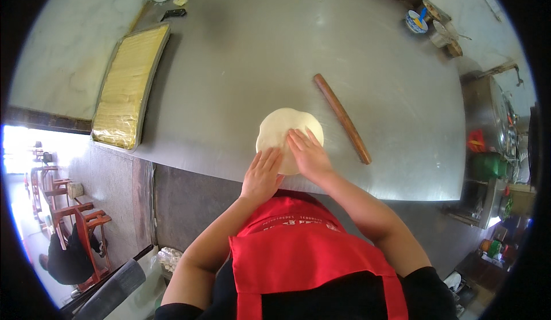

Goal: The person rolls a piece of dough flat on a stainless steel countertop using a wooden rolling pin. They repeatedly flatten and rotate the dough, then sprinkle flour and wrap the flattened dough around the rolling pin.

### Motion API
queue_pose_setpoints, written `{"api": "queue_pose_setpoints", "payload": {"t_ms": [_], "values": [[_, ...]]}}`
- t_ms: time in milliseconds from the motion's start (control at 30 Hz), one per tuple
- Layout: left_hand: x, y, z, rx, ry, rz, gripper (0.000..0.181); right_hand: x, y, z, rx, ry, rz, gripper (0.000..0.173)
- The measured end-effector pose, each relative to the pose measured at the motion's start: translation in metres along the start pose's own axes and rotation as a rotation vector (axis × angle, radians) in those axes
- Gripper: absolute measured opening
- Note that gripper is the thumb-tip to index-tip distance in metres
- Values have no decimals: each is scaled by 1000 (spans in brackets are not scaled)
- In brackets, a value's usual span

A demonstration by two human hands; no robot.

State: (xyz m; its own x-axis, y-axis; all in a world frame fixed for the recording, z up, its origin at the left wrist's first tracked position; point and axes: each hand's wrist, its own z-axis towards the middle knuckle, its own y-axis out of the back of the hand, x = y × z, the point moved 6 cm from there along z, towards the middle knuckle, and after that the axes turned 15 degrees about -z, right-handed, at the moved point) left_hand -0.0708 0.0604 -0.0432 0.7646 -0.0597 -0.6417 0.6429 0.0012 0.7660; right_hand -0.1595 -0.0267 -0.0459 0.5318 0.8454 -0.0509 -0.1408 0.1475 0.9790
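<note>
A pale, roughly round slab of dough (280, 124) lies flat near the front edge of a stainless steel worktable (224, 83). My left hand (262, 173) rests on its lower left part, palm down, with the fingers mostly side by side. Flat on the dough's right side is my right hand (308, 152), its fingers slightly spread. Neither hand grips anything. To the right of the dough, apart from it, a wooden rolling pin (342, 120) lies at a slant.
A long tray (129, 83) of yellowish strips under plastic film stands at the left. A black-handled tool (174, 13) lies behind it. At the back right are a patterned bowl (416, 22) and a metal pot (440, 35). A seated person (69, 255) is at the lower left.
</note>
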Motion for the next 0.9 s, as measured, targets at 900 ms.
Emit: {"api": "queue_pose_setpoints", "payload": {"t_ms": [900], "values": [[3,-15,50,189,20,133,67,-41,5,19,80,-167,356,32]]}}
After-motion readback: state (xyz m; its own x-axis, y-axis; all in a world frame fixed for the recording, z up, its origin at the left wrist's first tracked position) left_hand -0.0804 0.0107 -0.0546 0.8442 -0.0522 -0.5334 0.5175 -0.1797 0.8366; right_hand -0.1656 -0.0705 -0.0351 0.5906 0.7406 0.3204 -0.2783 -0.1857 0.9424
